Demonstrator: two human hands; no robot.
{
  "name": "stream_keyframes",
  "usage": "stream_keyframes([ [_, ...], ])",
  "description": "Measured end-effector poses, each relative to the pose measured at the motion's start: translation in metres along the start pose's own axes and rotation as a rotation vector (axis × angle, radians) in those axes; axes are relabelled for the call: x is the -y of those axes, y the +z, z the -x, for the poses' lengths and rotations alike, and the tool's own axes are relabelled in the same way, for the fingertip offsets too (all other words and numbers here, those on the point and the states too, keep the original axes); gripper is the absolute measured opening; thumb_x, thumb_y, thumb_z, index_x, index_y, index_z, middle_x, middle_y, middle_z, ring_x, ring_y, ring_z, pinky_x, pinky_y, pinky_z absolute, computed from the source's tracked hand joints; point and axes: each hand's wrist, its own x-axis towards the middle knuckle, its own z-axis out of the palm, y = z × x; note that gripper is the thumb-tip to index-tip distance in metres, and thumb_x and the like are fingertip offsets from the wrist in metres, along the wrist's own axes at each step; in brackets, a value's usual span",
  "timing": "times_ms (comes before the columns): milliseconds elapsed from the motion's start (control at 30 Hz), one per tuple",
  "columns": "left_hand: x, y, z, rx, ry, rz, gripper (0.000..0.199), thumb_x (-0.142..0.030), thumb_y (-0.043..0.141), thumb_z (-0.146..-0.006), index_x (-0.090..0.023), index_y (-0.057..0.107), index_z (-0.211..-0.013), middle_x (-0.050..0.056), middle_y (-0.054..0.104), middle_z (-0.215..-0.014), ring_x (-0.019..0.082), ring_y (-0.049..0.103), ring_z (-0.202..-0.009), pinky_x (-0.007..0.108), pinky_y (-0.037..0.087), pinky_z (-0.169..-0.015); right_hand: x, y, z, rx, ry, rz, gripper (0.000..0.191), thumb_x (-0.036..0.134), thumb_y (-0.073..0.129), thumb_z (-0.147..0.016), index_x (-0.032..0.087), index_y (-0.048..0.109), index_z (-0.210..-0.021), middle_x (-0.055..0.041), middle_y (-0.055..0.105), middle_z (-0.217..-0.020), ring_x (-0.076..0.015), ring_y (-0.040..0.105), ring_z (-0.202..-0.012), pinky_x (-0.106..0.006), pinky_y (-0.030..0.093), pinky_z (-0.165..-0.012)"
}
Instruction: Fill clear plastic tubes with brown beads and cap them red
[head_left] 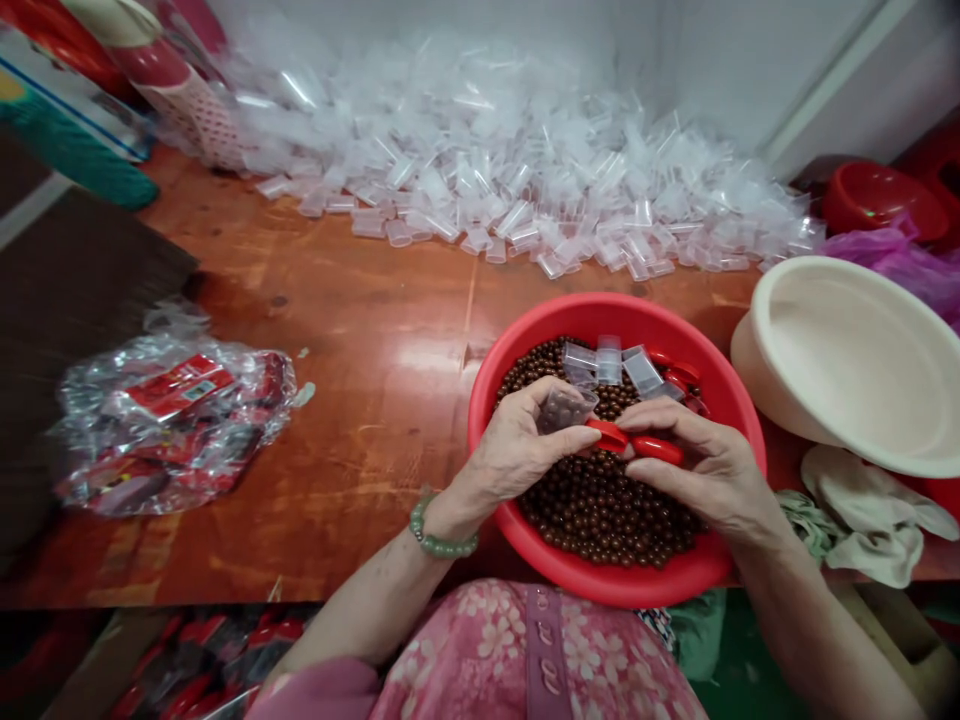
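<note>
Over a red basin [487,400] full of brown beads [607,510], my left hand [521,440] holds a small clear container [566,408] with dark contents, its thumb against a red cap piece [607,434]. My right hand [697,460] pinches another glossy red piece [657,449] between thumb and fingers, right beside the first one. Behind my fingers, several clear containers [609,360] lie on the beads. More red pieces [679,372] rest at the basin's right inner side.
A long heap of clear containers [480,190] lines the back wall. At the left lies a plastic bag with red packets [172,420]. A cream basin [855,360] and cloths [874,510] are at the right, a patterned bottle [180,90] at the back left.
</note>
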Motion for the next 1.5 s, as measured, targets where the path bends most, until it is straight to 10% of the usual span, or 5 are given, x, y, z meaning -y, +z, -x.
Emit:
stream_keyframes([
  [233,0.001,-0.003,0.000,0.049,0.047,-0.070,0.022,-0.024,0.081,-0.072,-0.017,0.065,-0.086,-0.002,0.066,-0.078,0.010,0.058,-0.070,0.023,0.046,-0.070,-0.015,-0.007,-0.004,-0.120,0.391,-0.532,0.034,0.030,0.087,-0.073,0.021,0.064,-0.096,-0.0003,0.075,-0.075,-0.0120,0.070,-0.055,-0.016,0.055,-0.046],
  [467,0.006,-0.003,0.000,0.085,0.050,-0.158,0.019,-0.028,0.074,-0.078,-0.017,0.064,-0.090,-0.002,0.062,-0.076,0.011,0.056,-0.070,0.025,0.044,-0.069,-0.010,0.008,-0.018,-0.193,0.479,-0.566,0.037,0.032,0.091,-0.067,0.019,0.071,-0.096,-0.0065,0.079,-0.096,-0.0069,0.065,-0.052,-0.016,0.056,-0.050],
  [833,0.011,-0.004,0.000,0.076,0.293,-0.444,0.016,-0.003,0.057,-0.074,-0.016,0.061,-0.083,-0.001,0.057,-0.080,0.012,0.054,-0.073,0.025,0.042,-0.070,-0.008,0.004,-0.014,0.336,0.598,-0.357,0.054,0.049,0.073,-0.087,0.014,0.069,-0.128,-0.0036,0.071,-0.065,-0.0109,0.065,-0.054,-0.019,0.053,-0.054],
  [1500,0.021,0.004,0.005,-0.125,0.564,-0.695,0.022,0.000,0.049,-0.077,-0.018,0.054,-0.089,0.002,0.059,-0.081,0.015,0.056,-0.073,0.026,0.045,-0.067,-0.010,0.048,-0.006,-0.298,0.600,-0.592,0.035,0.034,0.094,-0.058,0.016,0.071,-0.078,-0.0006,0.072,-0.071,-0.0103,0.065,-0.053,-0.019,0.059,-0.049],
])
